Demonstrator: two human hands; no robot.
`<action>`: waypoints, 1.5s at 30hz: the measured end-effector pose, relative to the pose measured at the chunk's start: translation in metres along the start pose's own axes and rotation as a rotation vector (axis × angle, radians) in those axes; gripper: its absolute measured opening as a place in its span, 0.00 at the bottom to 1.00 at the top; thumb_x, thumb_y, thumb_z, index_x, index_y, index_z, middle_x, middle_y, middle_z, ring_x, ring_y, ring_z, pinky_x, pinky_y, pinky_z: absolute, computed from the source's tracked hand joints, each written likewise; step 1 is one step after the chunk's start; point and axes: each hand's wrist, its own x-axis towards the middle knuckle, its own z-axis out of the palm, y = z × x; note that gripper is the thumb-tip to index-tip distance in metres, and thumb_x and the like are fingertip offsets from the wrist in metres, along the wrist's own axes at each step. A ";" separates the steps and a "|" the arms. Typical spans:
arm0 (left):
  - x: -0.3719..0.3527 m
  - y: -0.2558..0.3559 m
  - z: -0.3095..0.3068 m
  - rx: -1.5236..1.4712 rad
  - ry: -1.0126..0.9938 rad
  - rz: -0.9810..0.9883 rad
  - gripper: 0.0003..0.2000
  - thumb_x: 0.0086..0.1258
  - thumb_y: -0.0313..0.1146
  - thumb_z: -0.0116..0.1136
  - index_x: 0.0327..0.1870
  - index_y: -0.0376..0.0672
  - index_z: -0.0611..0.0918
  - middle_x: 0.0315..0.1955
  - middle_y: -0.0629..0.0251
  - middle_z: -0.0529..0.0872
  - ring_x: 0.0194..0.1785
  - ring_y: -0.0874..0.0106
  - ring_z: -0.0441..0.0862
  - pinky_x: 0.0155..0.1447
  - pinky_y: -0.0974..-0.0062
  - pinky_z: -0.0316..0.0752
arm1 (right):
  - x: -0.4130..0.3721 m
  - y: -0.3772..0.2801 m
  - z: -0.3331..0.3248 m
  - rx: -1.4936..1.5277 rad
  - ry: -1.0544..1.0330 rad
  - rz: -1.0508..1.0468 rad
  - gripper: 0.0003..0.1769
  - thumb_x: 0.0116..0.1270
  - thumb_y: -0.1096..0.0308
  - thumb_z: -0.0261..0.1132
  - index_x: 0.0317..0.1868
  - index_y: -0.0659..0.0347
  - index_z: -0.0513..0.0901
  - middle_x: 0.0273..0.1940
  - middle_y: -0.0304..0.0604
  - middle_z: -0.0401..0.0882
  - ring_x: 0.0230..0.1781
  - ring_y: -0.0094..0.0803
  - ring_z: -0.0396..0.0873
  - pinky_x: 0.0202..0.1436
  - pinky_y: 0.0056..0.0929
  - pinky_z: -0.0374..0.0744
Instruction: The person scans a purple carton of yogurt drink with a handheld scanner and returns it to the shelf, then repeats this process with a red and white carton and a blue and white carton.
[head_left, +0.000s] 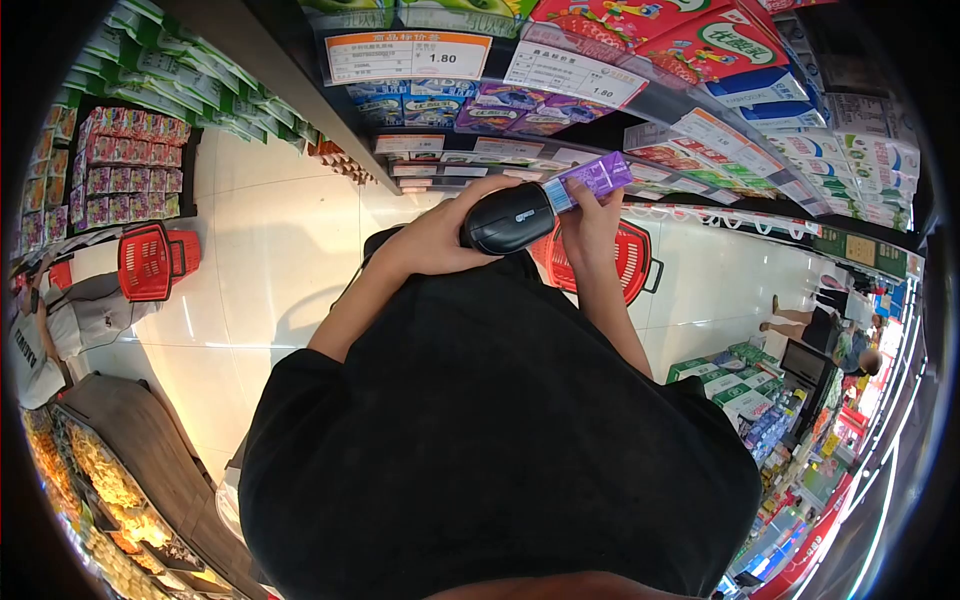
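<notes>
My left hand (437,238) is wrapped around a rounded black handheld barcode scanner (508,220). Just right of it, my right hand (592,228) grips a small purple drink carton (607,172), with the thumb across its face. The carton's end with a pale blue striped barcode is turned toward the scanner's front edge and lies right at it. Both hands are in front of my chest, below a shelf of purple and blue drink cartons (492,110).
Price labels (409,57) run along the shelf edges above my hands. Below them a red shopping basket (632,262) is partly hidden by my right forearm. Another red basket (146,262) is at the left, beside a person in grey (95,318). More people stand far right.
</notes>
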 end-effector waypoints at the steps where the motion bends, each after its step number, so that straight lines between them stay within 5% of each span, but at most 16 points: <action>1: 0.000 -0.001 0.000 0.000 0.000 0.000 0.42 0.52 0.24 0.71 0.71 0.41 0.61 0.67 0.57 0.68 0.71 0.64 0.65 0.72 0.68 0.60 | 0.000 0.000 0.000 0.004 -0.002 0.000 0.30 0.60 0.85 0.62 0.58 0.57 0.60 0.49 0.45 0.73 0.47 0.36 0.78 0.51 0.38 0.81; 32: -0.002 0.001 -0.002 0.041 0.007 0.028 0.39 0.51 0.25 0.71 0.68 0.48 0.68 0.66 0.58 0.70 0.69 0.62 0.69 0.70 0.67 0.64 | -0.002 0.001 -0.001 0.003 -0.014 0.005 0.24 0.63 0.83 0.59 0.57 0.58 0.63 0.48 0.44 0.74 0.47 0.34 0.78 0.52 0.38 0.81; 41: 0.005 0.001 0.001 0.017 -0.048 0.237 0.37 0.46 0.21 0.72 0.64 0.47 0.73 0.71 0.54 0.64 0.75 0.57 0.59 0.73 0.64 0.61 | -0.010 -0.004 0.000 0.305 -0.472 0.213 0.36 0.63 0.75 0.64 0.69 0.56 0.58 0.59 0.56 0.72 0.64 0.51 0.71 0.67 0.52 0.72; 45: 0.006 0.001 0.001 -0.039 -0.063 0.256 0.38 0.46 0.21 0.71 0.64 0.48 0.73 0.71 0.52 0.65 0.75 0.57 0.60 0.72 0.64 0.61 | -0.008 0.004 -0.008 0.263 -0.478 0.204 0.37 0.64 0.67 0.69 0.69 0.55 0.58 0.59 0.54 0.73 0.62 0.50 0.73 0.67 0.50 0.74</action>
